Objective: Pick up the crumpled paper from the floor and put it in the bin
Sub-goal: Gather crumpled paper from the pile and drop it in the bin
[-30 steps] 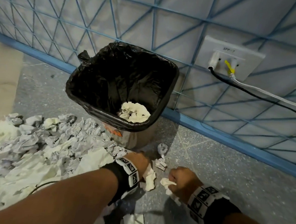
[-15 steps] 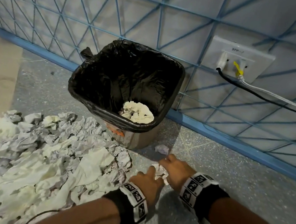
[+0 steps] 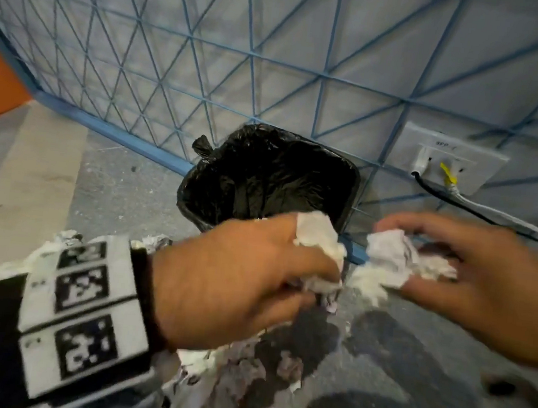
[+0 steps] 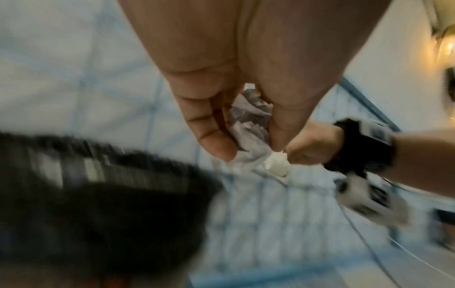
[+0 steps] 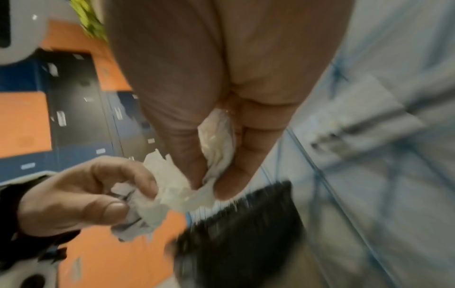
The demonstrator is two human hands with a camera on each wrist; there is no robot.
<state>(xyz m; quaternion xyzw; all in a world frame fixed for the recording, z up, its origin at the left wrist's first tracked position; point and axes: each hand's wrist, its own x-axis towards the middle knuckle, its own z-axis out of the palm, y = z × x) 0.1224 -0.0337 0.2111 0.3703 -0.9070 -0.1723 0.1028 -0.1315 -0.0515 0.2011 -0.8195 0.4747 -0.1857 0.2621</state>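
Nearest, the left hand (image 3: 235,286), with a black wristband (image 3: 59,318) of square printed markers, has its fingers (image 4: 211,134) curled round a wad of crumpled paper (image 3: 320,242). Just beside it the right hand (image 3: 471,285) grips a second crumpled wad (image 3: 392,253), thumb and fingers pinching it; the two wads nearly touch. Below them more crumpled paper (image 3: 236,376) lies heaped on the speckled grey floor (image 3: 122,195). Behind the hands stands the bin (image 3: 270,177), lined with a black bag, against a pale wall (image 3: 279,32) crossed by blue triangular lines, with a blue skirting strip along its foot. To the right of the bin a wall socket (image 3: 451,160) holds a black cable (image 3: 466,208) and a white one.
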